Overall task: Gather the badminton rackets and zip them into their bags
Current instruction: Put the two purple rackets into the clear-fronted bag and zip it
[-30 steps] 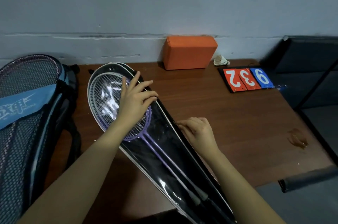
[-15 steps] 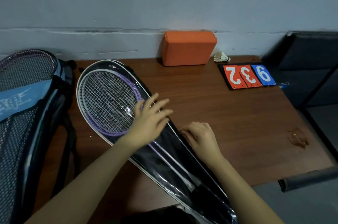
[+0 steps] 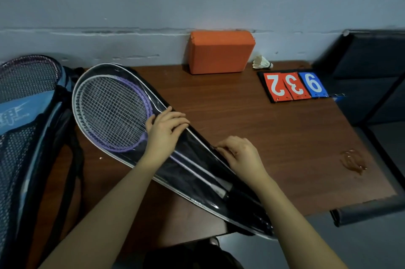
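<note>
A clear-fronted black racket bag (image 3: 122, 72) lies diagonally on the brown table (image 3: 274, 137), head end at the far left. Inside it sit a white racket (image 3: 87, 84) and a purple racket (image 3: 140, 91), stacked, their shafts running down to the right. My left hand (image 3: 163, 131) rests on the bag at the throat of the rackets, fingers curled over the bag's right edge. My right hand (image 3: 238, 154) pinches something small at the bag's right edge, probably the zip pull, which is hidden by the fingers.
A blue and black mesh racket bag (image 3: 24, 115) with another racket in it lies at the left. An orange block (image 3: 221, 51) stands against the wall, with a shuttlecock (image 3: 262, 63) and a flip scoreboard (image 3: 293, 86) to its right. A black chair (image 3: 370, 71) stands at the right.
My left hand slid from the racket heads down to the throat and now curls over the bag's right edge. My right hand stayed at that edge.
</note>
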### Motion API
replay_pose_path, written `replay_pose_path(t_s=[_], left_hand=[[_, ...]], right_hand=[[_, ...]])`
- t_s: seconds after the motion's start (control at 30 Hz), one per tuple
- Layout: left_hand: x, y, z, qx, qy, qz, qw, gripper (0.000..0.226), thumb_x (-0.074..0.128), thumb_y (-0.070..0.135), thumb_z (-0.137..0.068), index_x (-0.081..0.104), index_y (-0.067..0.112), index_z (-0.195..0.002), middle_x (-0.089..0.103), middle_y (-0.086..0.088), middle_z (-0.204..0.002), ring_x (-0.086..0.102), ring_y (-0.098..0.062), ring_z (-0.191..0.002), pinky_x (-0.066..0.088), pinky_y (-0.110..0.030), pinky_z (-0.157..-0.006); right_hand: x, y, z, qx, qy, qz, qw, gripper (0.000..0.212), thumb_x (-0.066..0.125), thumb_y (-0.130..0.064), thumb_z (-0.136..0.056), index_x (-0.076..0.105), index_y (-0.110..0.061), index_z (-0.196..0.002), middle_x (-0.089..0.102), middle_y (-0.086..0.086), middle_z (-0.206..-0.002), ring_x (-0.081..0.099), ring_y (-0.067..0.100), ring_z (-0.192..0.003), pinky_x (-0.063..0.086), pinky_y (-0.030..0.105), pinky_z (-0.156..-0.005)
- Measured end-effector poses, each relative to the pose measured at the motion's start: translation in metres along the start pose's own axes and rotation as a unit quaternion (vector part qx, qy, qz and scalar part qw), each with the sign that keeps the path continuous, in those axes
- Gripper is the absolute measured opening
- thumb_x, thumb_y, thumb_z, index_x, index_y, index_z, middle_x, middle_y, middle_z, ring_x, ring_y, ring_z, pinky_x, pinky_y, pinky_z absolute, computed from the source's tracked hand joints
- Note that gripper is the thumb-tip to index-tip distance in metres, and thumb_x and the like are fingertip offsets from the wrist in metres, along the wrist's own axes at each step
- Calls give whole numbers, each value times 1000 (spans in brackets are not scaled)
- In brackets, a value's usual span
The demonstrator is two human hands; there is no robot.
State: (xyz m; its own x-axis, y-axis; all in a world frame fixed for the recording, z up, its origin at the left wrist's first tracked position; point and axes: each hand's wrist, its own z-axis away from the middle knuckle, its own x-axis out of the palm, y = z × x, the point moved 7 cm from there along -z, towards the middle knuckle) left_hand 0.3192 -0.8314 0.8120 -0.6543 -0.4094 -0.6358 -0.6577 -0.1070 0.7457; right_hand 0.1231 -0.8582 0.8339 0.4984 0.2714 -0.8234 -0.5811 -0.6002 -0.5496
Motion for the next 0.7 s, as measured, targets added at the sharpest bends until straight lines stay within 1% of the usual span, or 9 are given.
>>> replay_pose_path(t_s=[0.13, 0.27, 0.3, 0.37, 0.43, 0.47, 0.53, 0.63, 0.7], left_hand=[[7, -10, -17, -21, 19, -18, 999, 14, 59, 25, -88, 72, 22, -94, 63, 7, -117, 35, -15, -133, 7, -41, -108], [18, -3, -17, -40, 18, -94, 995, 18, 55, 23, -92, 70, 19, -101, 59, 2, -125, 33, -19, -134, 10, -41, -107], [22, 4, -11, -28, 12, -104, 994, 19, 55, 22, -92, 68, 19, -104, 56, 0, -129, 32, -20, -135, 11, -40, -106], [35, 29, 8, 35, -25, -96, 994, 22, 55, 21, -91, 66, 21, -110, 51, 0, -135, 27, -21, -137, 10, -40, -106], [54, 57, 40, 109, -85, -108, 985, 23, 54, 26, -92, 65, 27, -111, 47, 5, -138, 22, -22, -139, 6, -40, -106], [62, 66, 54, 125, -101, -122, 979, 22, 53, 28, -92, 65, 29, -110, 46, 7, -139, 20, -22, -139, 5, -40, -106], [63, 72, 70, 98, -89, -132, 982, 19, 53, 30, -92, 67, 31, -105, 48, 10, -136, 22, -22, -138, 5, -37, -103], [52, 67, 75, 30, -65, -105, 992, 12, 57, 32, -89, 68, 32, -95, 54, 16, -122, 31, -13, -129, 7, -34, -100], [52, 67, 78, 38, -89, -119, 988, 11, 56, 33, -90, 66, 32, -94, 54, 16, -116, 34, -10, -124, 8, -38, -102]], right_hand=[[-12, 34, 27, 47, -20, 5, 999, 5, 65, -11, -86, 70, -11, -85, 67, 3, -79, 63, 26, -79, 48, 39, -70], [-15, 51, 42, 74, -19, -53, 996, 8, 65, -11, -86, 71, -15, -85, 68, -2, -80, 64, 18, -80, 51, 38, -72], [-14, 53, 43, 82, -20, -71, 994, 9, 65, -10, -85, 71, -17, -84, 67, -5, -79, 64, 16, -79, 51, 37, -73], [-12, 55, 44, 97, -25, -103, 990, 11, 65, -9, -84, 73, -18, -83, 66, -10, -78, 63, 10, -77, 51, 34, -74], [-13, 53, 43, 112, -28, -148, 982, 13, 65, -7, -84, 74, -16, -83, 68, -9, -79, 64, 7, -78, 51, 30, -76], [-15, 51, 42, 114, -28, -173, 978, 13, 64, -6, -84, 74, -14, -84, 69, -8, -80, 65, 7, -78, 51, 28, -76], [-19, 44, 40, 105, -32, -209, 972, 12, 63, -5, -85, 73, -12, -85, 70, -6, -80, 65, 5, -77, 52, 25, -76], [-20, 33, 40, 64, -57, -216, 973, 12, 64, -7, -84, 73, -15, -85, 67, -17, -77, 63, -2, -76, 51, 17, -75], [-15, 32, 43, 50, -75, -216, 972, 13, 63, -9, -85, 73, -17, -85, 67, -17, -78, 63, -2, -78, 51, 20, -78]])
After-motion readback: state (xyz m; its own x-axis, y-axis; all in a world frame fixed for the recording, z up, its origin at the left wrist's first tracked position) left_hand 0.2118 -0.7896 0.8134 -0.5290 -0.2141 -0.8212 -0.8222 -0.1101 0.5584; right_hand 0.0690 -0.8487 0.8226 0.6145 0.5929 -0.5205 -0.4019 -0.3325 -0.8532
